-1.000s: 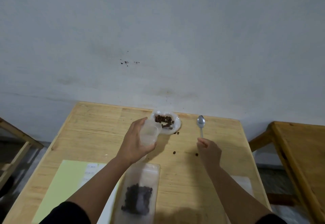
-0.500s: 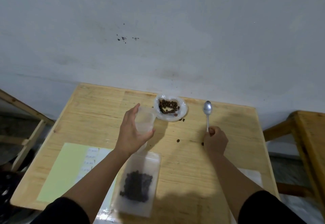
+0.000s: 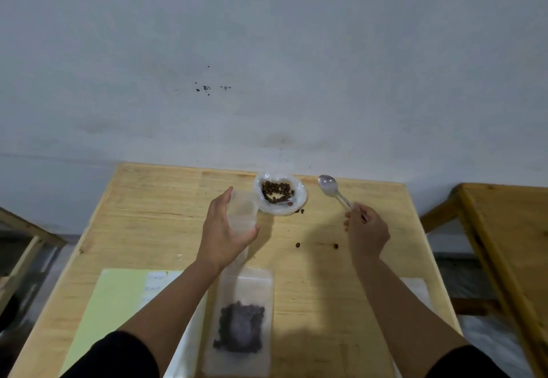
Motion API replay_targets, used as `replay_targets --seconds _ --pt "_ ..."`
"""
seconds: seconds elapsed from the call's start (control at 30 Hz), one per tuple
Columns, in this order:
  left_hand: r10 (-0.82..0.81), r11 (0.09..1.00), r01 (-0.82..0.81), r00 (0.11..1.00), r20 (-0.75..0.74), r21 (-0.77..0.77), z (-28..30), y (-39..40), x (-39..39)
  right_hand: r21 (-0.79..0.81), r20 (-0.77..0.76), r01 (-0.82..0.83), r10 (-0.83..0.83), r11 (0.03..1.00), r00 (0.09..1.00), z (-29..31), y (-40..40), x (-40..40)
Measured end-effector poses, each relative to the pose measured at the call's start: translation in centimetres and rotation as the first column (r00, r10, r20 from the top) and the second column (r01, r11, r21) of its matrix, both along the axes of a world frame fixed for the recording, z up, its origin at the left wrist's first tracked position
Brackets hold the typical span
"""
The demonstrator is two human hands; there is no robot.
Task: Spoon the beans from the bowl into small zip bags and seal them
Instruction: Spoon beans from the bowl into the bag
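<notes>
A small white bowl point(image 3: 299, 199) of brown beans point(image 3: 277, 191) stands at the far edge of the wooden table point(image 3: 160, 214). My left hand point(image 3: 221, 229) holds an empty clear zip bag point(image 3: 241, 214) upright with its mouth open, just left of the bowl. My right hand point(image 3: 366, 230) pinches the handle of a metal spoon point(image 3: 329, 184), whose empty head points up and away to the right of the bowl. A filled zip bag point(image 3: 241, 324) with dark beans lies flat near me.
Loose beans point(image 3: 297, 245) lie scattered on the table between bowl and hands. A pale green sheet point(image 3: 118, 303) with paper on it lies at the near left. A second wooden table point(image 3: 510, 229) stands at the right, a wooden frame point(image 3: 26, 229) at the left.
My right hand has picked the spoon up off the table by its handle. The left hand has kept the open bag beside the bowl.
</notes>
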State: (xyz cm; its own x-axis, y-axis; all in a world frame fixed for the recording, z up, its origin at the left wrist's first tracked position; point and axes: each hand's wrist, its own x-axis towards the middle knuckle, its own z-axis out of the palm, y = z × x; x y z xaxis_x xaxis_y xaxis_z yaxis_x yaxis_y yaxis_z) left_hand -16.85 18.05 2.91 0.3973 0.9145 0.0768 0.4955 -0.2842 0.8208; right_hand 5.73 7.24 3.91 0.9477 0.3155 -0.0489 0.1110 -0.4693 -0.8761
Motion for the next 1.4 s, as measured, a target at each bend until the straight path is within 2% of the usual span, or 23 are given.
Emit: replay_targets --seconds 0.13,0.33,0.67,1.07,1.2,1.4 --pt "-0.038 0.999 0.039 0.999 0.038 -0.007 -0.2 0.4 -0.4 0.104 0.097 -0.069 0.059 0.992 0.994 2.4 -0.1 -1.4" --pt "-0.087 0.996 0.088 0.994 0.067 -0.018 -0.4 0.8 -0.5 0.081 0.188 -0.194 0.176 0.978 0.966 3.5 0.0 -3.5" --pt "-0.062 0.998 0.065 0.995 0.074 -0.029 -0.7 1.2 0.5 -0.088 0.187 -0.367 0.378 0.926 0.907 3.7 1.8 -2.7" --pt "0.025 0.999 -0.024 0.999 0.034 -0.033 -2.2 1.7 2.6 -0.173 0.315 -0.529 0.556 0.831 0.769 4.0 4.1 0.7" --pt "0.034 0.999 -0.033 0.999 0.026 -0.038 -2.4 1.6 3.2 -0.173 0.270 -0.549 0.576 0.818 0.772 3.8 4.2 1.3" --pt "0.048 0.998 -0.047 0.999 0.022 -0.044 -2.5 1.5 3.5 -0.021 0.092 -0.516 0.516 0.856 0.852 2.7 4.0 1.1"
